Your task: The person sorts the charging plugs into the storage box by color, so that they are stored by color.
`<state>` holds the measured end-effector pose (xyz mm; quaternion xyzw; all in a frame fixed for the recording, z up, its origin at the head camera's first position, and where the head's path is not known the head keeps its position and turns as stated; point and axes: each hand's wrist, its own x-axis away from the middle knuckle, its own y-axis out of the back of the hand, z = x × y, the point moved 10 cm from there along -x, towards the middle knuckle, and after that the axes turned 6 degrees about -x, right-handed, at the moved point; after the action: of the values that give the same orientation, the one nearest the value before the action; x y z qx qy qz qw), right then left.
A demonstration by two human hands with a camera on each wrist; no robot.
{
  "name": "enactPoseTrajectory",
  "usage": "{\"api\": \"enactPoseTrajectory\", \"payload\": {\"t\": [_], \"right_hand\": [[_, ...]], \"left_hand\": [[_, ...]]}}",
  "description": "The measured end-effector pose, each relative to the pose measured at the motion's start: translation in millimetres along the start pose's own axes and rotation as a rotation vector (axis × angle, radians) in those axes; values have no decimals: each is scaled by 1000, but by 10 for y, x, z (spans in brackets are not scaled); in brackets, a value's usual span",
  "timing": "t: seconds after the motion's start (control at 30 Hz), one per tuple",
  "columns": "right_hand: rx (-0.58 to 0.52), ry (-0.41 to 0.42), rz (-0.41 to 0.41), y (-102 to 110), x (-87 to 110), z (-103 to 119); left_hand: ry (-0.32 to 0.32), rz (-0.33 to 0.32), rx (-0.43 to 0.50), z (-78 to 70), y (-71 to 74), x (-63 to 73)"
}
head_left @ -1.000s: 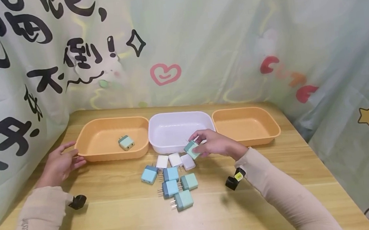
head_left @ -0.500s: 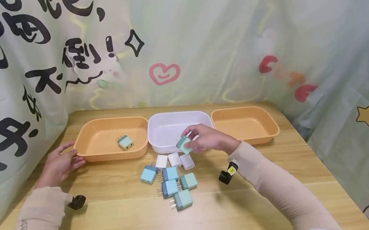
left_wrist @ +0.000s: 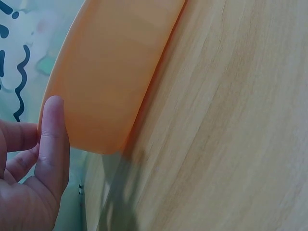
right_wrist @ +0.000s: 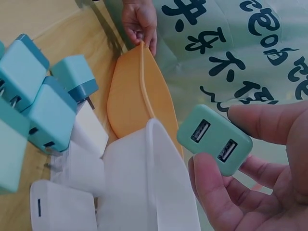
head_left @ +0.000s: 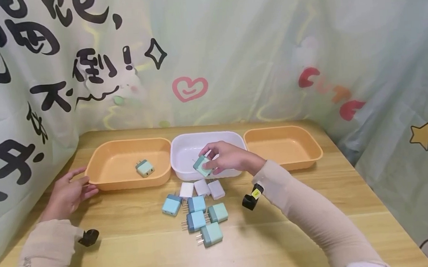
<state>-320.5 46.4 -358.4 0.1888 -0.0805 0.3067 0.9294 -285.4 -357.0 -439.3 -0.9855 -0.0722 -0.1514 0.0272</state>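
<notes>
My right hand [head_left: 226, 157] pinches a green USB wall charger [head_left: 202, 165] between thumb and fingers, held over the front of the white tray [head_left: 179, 169]. Two USB ports show on the charger's end [right_wrist: 214, 139] in the right wrist view. My left hand [head_left: 67, 192] grips the outer end of the left orange tray [head_left: 127, 184]. In the left wrist view its thumb lies against the tray wall [left_wrist: 106, 77], with the other fingers at the rim's far side. Inside that tray lies another green charger [head_left: 145, 168].
In front of the trays sit several chargers: white ones [head_left: 202, 188], blue ones [head_left: 172, 205] and green ones [head_left: 211, 234], some with prongs showing. A right orange tray [head_left: 284, 165] stands beside the white one. A printed curtain [head_left: 231, 65] hangs behind the wooden table [head_left: 133, 257].
My right hand has carried the green charger leftward, from the white tray's front right corner to over its front middle. The left hand has stayed at the orange tray.
</notes>
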Motion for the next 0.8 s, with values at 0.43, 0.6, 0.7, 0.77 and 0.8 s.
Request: {"api": "enactPoseTrajectory", "payload": {"t": [0.43,0.6,0.7,0.77,0.8], "right_hand": [[-34,-8,11,-176,-202,63],[-60,-2,16,-242,-298,62],[-75,2,18,-269,-357,62],[-80,4,22,-288,-389,72],[-82,3,23,-294,-406,73]], "left_hand": [[-1,1,-10,8,9,-4],[4,1,-17,15,15,-8],[6,3,-18,18,12,-11],[9,4,-19,21,9,-14],[11,3,-20,24,8,-16]]}}
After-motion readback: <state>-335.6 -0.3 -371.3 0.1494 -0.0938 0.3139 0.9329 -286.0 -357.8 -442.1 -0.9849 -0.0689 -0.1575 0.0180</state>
